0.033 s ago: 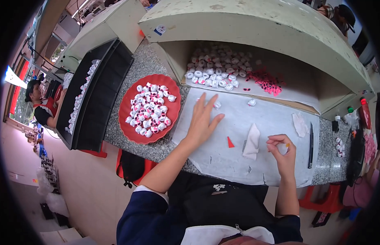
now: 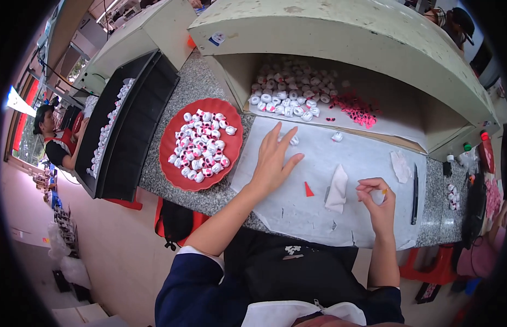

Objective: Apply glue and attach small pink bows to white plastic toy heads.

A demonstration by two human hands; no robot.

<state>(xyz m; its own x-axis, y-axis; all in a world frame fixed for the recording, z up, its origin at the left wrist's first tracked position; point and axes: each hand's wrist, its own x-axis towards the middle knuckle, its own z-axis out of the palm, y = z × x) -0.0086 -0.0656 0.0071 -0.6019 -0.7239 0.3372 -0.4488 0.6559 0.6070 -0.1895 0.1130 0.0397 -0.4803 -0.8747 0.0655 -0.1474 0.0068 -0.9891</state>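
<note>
My left hand (image 2: 271,163) reaches over the white paper sheet (image 2: 308,218) with its fingers spread and holds nothing that shows. Just beside its fingertips lies a small white rounded piece (image 2: 294,140), partly hidden. A second white piece (image 2: 337,137) rests farther right, near the sheet's back edge. My right hand (image 2: 380,204) hovers over the sheet's right part, thumb and fingers pinched; anything between the tips is too small to make out. A yellow spot shows on one of its fingers. Between my hands lie a folded white cloth (image 2: 336,189) and a red triangular scrap (image 2: 309,189).
A red scalloped bowl (image 2: 168,173) of white-and-pink pieces stands left, beside a black bin (image 2: 135,158). Under the pale green shelf (image 2: 330,41) are heaped white pieces (image 2: 289,98) and pink bits (image 2: 354,109). A black pen (image 2: 415,196) lies right. A co-worker (image 2: 57,141) sits far left.
</note>
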